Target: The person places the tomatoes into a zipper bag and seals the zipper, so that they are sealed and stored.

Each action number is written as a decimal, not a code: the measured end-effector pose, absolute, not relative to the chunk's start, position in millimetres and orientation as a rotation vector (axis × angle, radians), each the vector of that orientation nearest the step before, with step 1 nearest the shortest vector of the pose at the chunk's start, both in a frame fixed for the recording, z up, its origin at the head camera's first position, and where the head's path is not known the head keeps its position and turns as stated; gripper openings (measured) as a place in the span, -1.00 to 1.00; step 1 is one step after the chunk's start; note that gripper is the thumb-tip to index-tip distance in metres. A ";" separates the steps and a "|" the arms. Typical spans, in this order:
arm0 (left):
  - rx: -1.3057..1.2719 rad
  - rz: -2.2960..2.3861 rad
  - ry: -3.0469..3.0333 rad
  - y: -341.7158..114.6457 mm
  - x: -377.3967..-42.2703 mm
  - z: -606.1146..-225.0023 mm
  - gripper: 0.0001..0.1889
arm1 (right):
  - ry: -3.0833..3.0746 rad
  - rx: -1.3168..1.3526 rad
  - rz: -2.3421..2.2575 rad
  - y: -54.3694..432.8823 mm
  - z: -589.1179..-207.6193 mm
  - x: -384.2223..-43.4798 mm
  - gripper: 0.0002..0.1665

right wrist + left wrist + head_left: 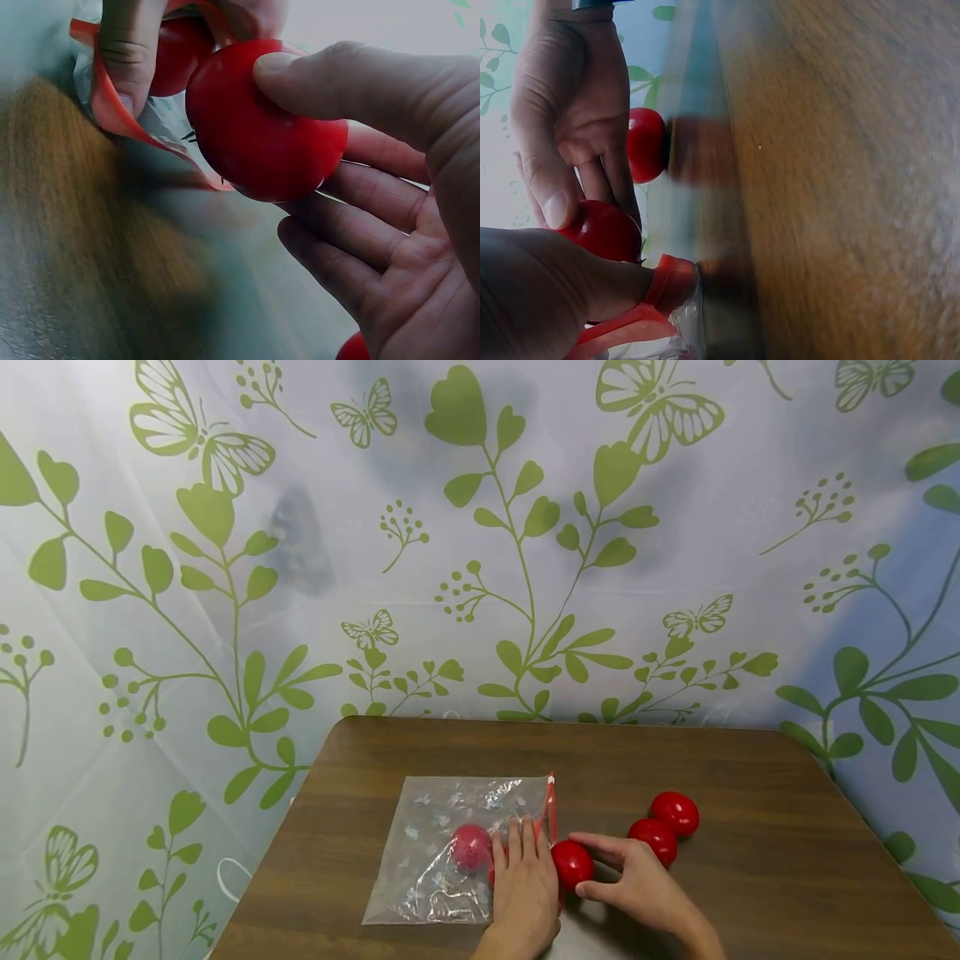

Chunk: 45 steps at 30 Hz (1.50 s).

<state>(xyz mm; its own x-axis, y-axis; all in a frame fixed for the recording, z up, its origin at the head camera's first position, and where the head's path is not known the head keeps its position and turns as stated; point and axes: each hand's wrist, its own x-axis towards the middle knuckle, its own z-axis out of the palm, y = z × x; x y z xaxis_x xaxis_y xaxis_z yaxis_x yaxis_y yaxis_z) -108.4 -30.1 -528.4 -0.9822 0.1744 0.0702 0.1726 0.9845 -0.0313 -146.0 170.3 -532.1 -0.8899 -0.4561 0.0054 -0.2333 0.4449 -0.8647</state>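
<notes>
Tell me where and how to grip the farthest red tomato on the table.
Probably best pinched across its rounded sides, coming from the right: the farthest tomato has its right side free, while the neighbouring tomato crowds its near-left side.

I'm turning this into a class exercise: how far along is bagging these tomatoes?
Done: one bagged tomato shows through the clear plastic bag; what looks like a second tomato sits inside its red-edged mouth. In hand: the right hand holds another tomato just outside the mouth, which the left hand props open. Apparently remaining: two loose tomatoes on the table.
</notes>
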 end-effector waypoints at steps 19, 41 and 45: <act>-0.269 0.042 -3.081 -28.5 -109.3 -527.1 0.19 | 2.473 -0.589 -1.431 159.6 -543.6 -148.3 -0.21; -0.242 0.007 -3.017 -28.6 -107.0 -529.6 0.02 | 2.489 -0.567 -1.435 143.0 -548.9 -148.3 -0.17; -0.239 0.015 -3.016 -28.3 -107.1 -529.9 0.04 | 2.493 -0.546 -1.429 139.0 -550.0 -149.2 -0.18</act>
<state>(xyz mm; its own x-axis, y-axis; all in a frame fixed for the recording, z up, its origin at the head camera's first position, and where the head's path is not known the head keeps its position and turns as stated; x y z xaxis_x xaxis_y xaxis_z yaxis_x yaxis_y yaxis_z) -107.1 -28.3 -529.9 -0.9808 0.1574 0.1151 0.1562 0.9875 -0.0188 -149.2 139.0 -550.0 -0.9078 -0.4194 -0.0023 -0.2100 0.4591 -0.8632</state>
